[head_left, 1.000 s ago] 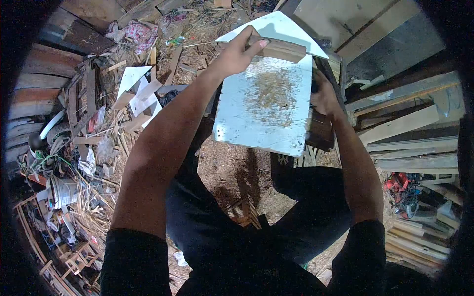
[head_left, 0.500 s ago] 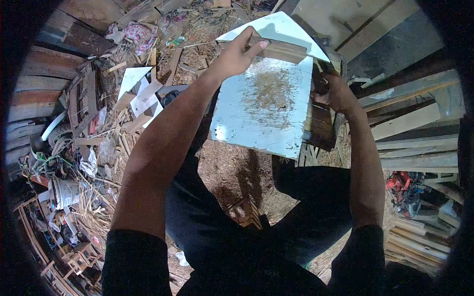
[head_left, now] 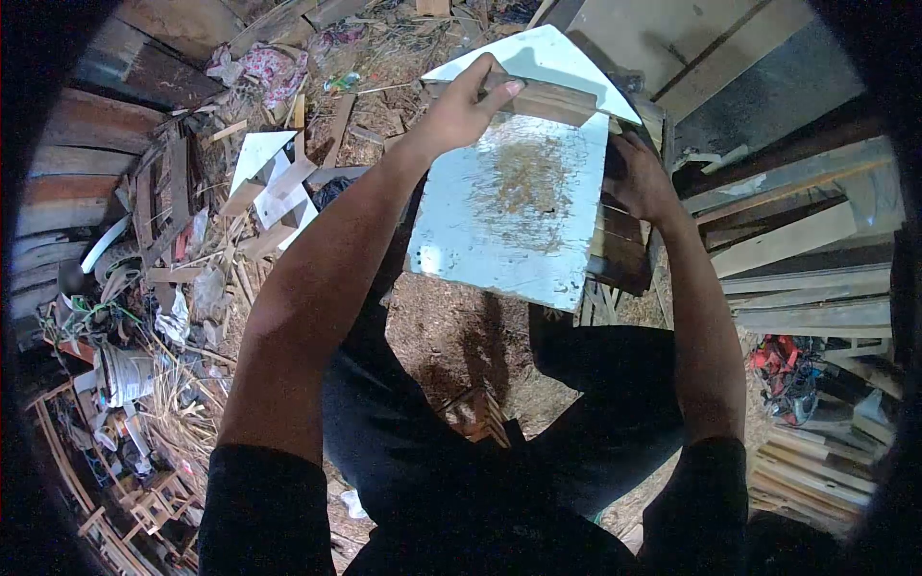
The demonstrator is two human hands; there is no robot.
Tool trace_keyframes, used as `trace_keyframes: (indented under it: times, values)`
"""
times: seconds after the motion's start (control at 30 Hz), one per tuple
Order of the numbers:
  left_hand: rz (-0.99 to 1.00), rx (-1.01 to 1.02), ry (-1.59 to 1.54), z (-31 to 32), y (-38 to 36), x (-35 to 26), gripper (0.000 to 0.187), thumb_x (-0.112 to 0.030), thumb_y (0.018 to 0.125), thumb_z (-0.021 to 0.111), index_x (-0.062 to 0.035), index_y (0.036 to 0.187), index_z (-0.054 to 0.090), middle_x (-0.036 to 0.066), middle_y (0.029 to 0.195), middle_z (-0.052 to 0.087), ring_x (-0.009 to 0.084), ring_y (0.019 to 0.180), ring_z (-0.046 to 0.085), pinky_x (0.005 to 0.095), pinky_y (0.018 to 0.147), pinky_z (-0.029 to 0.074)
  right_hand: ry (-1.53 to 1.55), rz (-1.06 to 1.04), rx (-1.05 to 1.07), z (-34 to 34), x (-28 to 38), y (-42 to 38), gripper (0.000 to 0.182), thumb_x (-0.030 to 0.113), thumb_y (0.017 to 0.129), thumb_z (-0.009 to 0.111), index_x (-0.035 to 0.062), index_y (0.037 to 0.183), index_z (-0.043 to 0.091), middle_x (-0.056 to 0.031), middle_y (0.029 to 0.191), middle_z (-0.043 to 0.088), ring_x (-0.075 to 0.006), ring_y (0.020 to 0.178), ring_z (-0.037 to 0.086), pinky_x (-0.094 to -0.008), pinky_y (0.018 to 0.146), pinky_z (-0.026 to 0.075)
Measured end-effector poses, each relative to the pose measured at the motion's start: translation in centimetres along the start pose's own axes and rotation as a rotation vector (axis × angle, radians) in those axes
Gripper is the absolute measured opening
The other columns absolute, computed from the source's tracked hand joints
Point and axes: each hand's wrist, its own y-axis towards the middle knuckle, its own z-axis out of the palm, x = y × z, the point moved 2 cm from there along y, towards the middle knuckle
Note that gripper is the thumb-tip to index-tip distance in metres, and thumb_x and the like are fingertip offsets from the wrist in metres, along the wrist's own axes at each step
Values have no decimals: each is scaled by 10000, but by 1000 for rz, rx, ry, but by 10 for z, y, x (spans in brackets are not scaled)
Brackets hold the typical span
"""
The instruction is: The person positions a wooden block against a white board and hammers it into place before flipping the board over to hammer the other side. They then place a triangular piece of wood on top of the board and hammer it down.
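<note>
A white board [head_left: 451, 216] with a scraped brown patch lies across a wooden support above my knees. Across its far part rests a short wooden strip [head_left: 552, 99], standing against a white piece with a pointed corner [head_left: 547, 48]. My left hand [head_left: 461, 110] is closed on the strip's left end, thumb on the near side. At the board's right edge, in shadow, is my right hand [head_left: 642, 178], its fingers curled beside the dark wooden support [head_left: 619, 250]. What those fingers hold is hidden.
White and brown board offcuts [head_left: 279, 187] lie on the littered floor to the left. Long planks [head_left: 797, 235] are stacked on the right, near a red object with cables [head_left: 778, 360]. Wood shavings [head_left: 442, 331] cover the ground between my legs.
My right hand has shifted slightly left and up, deeper into the shadow at the board's edge. The left hand, strip and board look almost unchanged.
</note>
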Motion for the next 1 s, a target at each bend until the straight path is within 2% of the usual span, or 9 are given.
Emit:
trace_keyframes:
  times: [0.13, 0.2, 0.3, 0.43, 0.5, 0.73, 0.8, 0.93, 1.0]
  values:
    - [-55, 28, 20, 1, -2, -6, 320, -309, 1045, 597, -29, 1162, 495, 115, 992, 606, 143, 900, 545, 338, 810, 482, 28, 24, 28, -6, -9, -5, 870, 199, 756, 852, 68, 1502, 424, -257, 1556, 358, -428, 1427, 392, -489, 1140, 409]
    - [-120, 17, -73, 1, -3, -6, 355, -334, 1047, 589, -43, 1243, 530, 119, 1165, 632, 202, 1126, 569, 377, 986, 450, -19, -72, -67, -14, -3, -12, 834, 190, 766, 843, 55, 1490, 452, -249, 1428, 517, -414, 1348, 492, -494, 1136, 404]
    - [-178, 56, -1, -2, -3, -4, 383, -335, 1047, 589, -43, 1284, 520, 117, 1200, 630, 204, 1153, 560, 375, 1002, 442, -30, 54, 92, -32, 6, -18, 824, 177, 762, 839, 93, 1489, 461, -239, 1414, 528, -418, 1336, 502, -494, 1141, 402]
    - [-120, 30, 34, -1, -1, 2, 417, -349, 1049, 582, -49, 1328, 507, 124, 1238, 622, 210, 1175, 553, 379, 1024, 433, -264, 79, 111, -44, 12, -24, 789, 126, 774, 796, 112, 1487, 459, -232, 1412, 533, -422, 1328, 505, -492, 1142, 404]
    - [-121, -30, 80, -4, -5, -9, 399, -379, 1042, 584, -36, 1234, 512, 167, 1098, 651, 213, 1003, 609, 386, 905, 488, -240, 99, 78, -44, 8, -25, 765, 86, 773, 752, 123, 1479, 460, -252, 1430, 504, -443, 1323, 498, -496, 1145, 402]
    - [-90, 4, 71, -3, 2, -1, 389, -373, 1034, 596, -52, 1242, 522, 184, 1142, 660, 234, 1060, 625, 394, 928, 486, -314, 181, 116, -45, -39, -31, 792, 126, 756, 755, 163, 1483, 441, -261, 1487, 451, -456, 1321, 501, -501, 1132, 429]
    - [-95, 24, 62, -3, 2, 3, 391, -368, 1033, 597, -47, 1241, 521, 183, 1142, 660, 235, 1061, 627, 398, 920, 488, 49, 62, 4, -55, -25, -41, 688, 166, 793, 767, 129, 1431, 509, -269, 1415, 518, -458, 1304, 506, -498, 1105, 440]
    - [-82, 22, 64, -3, 1, 10, 385, -365, 1035, 595, -47, 1239, 521, 181, 1121, 658, 231, 1044, 631, 403, 906, 495, -65, 88, -128, -59, -50, -28, 570, 243, 847, 764, 110, 1368, 576, -264, 1323, 587, -456, 1225, 560, -511, 1034, 475]
    - [-72, 18, 93, -3, 2, 11, 391, -371, 1036, 593, -32, 1216, 519, 170, 1082, 653, 222, 998, 639, 404, 872, 505, -101, 80, -376, -46, -67, -23, 522, 231, 893, 738, 38, 1352, 584, -287, 1264, 604, -464, 1222, 562, -520, 973, 489]
